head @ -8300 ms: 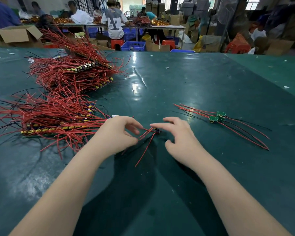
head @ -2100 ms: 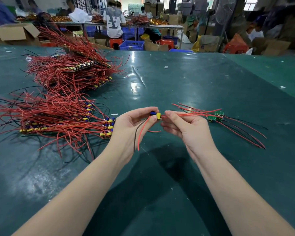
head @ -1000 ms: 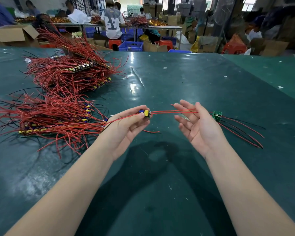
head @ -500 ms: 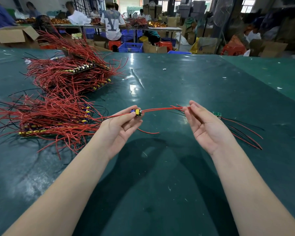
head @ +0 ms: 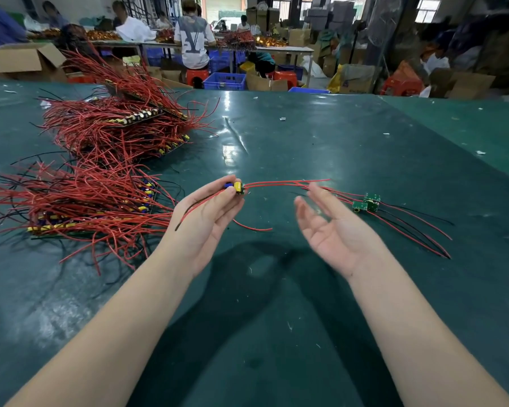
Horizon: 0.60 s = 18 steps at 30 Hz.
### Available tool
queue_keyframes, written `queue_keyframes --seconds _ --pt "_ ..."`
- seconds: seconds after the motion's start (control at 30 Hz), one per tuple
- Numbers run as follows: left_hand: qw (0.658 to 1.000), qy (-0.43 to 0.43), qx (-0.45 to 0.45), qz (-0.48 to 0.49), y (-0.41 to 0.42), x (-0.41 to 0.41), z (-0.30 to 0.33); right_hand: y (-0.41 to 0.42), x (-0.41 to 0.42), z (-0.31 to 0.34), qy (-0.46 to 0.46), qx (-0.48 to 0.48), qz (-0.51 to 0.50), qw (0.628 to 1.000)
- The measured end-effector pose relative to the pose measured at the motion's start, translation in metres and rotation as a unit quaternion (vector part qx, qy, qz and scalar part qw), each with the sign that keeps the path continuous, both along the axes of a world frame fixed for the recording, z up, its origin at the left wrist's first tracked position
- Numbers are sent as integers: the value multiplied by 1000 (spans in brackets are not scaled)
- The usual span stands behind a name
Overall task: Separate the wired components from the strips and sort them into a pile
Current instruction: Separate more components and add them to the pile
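Note:
My left hand [head: 206, 218] pinches a small wired component [head: 236, 187] with a yellow and blue part, palm up above the green table [head: 276, 318]. Its red wires stretch right toward my right hand [head: 332, 230], and a red and a black wire hang over my left palm. My right hand is held open, palm up, fingers straight, holding nothing. To its right lies a small pile of separated components [head: 368, 202], green boards with red and black wires. On the left lie strips of components under tangled red wires [head: 80, 201], with a second heap [head: 118, 127] behind.
A loose red wire [head: 252, 227] lies on the table between my hands. Small white scraps dot the tabletop. Beyond the far edge stand cardboard boxes [head: 21, 58], blue crates [head: 225, 80], red stools and people seated at another workbench.
My right hand has let go of the red wires and opened wider, dropping slightly right. My left hand keeps pinching the component, which has moved a little right.

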<state>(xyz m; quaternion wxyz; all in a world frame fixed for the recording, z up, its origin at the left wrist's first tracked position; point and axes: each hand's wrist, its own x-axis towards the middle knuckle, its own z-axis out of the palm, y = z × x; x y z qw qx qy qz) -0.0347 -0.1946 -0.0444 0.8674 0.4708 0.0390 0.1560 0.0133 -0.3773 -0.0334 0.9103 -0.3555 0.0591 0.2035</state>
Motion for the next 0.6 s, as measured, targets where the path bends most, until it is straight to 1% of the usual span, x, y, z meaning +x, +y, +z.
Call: queue_keyframes --seconds 0.07,0.13,0.2,0.27,0.43,0.5,0.6 --pt "1000 -4 11 -6 -6 0 -2 14 -8 -4 -30 -46 66 996" --pt "999 -8 48 -18 -13 -2 -4 23 -13 -8 -57 -62 88 993" --pt "994 -13 108 -29 -18 -4 -7 26 -16 -10 -80 -68 104 989" --pt "987 -11 155 -38 -22 -5 -8 27 -16 -11 -86 -63 105 989" --pt "974 -25 212 -73 -20 -8 -8 25 -16 -11 -84 -58 87 991" --pt "973 -24 217 -67 -19 -8 -6 24 -16 -9 -89 -63 89 990" --pt "982 -9 189 -31 -20 -7 -4 23 -15 -9 -96 -72 86 989"
